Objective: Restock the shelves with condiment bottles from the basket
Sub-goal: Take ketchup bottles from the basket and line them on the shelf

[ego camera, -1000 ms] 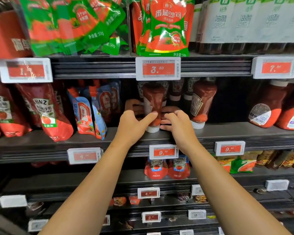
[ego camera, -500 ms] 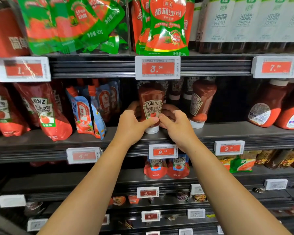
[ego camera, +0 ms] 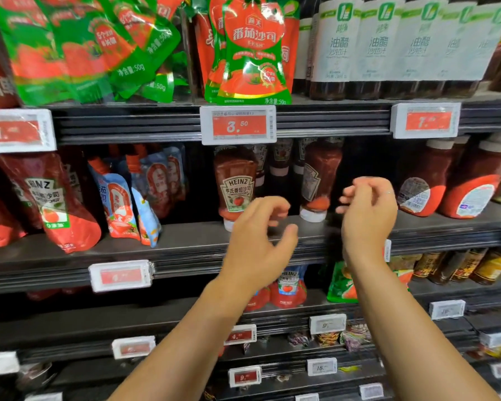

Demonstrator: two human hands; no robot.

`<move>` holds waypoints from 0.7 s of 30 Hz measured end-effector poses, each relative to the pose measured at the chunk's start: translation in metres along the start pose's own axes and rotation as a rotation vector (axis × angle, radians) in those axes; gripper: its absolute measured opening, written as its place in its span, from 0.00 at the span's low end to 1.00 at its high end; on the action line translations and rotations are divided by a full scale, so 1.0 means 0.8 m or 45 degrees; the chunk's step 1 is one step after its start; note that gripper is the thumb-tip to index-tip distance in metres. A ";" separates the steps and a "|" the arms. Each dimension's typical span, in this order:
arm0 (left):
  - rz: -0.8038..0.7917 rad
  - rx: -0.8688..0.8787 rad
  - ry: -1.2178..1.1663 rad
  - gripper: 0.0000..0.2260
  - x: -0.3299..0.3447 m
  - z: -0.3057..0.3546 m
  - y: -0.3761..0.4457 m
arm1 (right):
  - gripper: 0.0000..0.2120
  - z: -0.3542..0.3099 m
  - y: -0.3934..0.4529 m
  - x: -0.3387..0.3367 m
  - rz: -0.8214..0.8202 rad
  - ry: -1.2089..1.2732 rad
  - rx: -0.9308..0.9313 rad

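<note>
The Heinz bottle (ego camera: 236, 186) stands cap-down, label outward for shoppers. Just beside it, left hand (ego camera: 255, 241) and right hand (ego camera: 368, 215) hover, fingers (ego camera: 348, 195) loosely curled, empty

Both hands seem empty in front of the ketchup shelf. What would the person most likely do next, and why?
Probably reach back for another bottle. The Heinz ketchup bottle stands upside down on its cap with its label facing out, and the left hand and right hand grip nothing.
</note>
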State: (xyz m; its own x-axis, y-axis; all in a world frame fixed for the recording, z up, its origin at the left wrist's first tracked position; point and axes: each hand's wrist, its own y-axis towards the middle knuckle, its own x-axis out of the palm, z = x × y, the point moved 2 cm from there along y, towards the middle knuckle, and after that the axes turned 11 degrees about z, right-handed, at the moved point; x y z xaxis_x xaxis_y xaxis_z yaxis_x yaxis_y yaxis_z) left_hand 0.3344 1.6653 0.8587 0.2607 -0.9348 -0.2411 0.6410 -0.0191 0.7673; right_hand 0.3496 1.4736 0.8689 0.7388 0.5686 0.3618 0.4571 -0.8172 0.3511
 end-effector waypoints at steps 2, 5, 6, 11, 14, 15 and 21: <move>-0.180 -0.197 -0.012 0.22 0.037 0.003 0.007 | 0.08 0.009 0.024 0.009 -0.044 -0.083 0.232; -0.310 -0.429 0.065 0.28 0.081 -0.006 0.027 | 0.13 0.029 0.036 0.023 -0.267 -0.224 0.472; -0.315 -0.459 0.087 0.25 0.091 -0.009 0.034 | 0.14 0.034 0.037 0.023 -0.310 -0.286 0.476; -0.276 -0.569 0.083 0.14 0.113 -0.018 0.051 | 0.15 0.037 0.038 0.014 -0.473 -0.286 0.413; -0.201 -0.597 0.074 0.13 0.113 -0.024 0.050 | 0.12 0.037 0.037 0.006 -0.580 -0.187 0.365; -0.177 -0.613 0.048 0.13 0.111 -0.026 0.049 | 0.12 0.038 0.036 0.003 -0.634 -0.184 0.335; -0.263 -0.706 -0.117 0.08 0.095 -0.025 0.047 | 0.18 0.038 0.032 0.000 -0.840 -0.145 0.269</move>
State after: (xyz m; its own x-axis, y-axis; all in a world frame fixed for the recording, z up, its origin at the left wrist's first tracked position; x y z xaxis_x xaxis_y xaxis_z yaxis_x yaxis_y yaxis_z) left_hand 0.3926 1.6004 0.8576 0.0432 -0.9587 -0.2811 0.9593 -0.0388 0.2797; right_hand 0.3765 1.4500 0.8517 0.3160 0.9481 0.0342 0.9058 -0.3122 0.2865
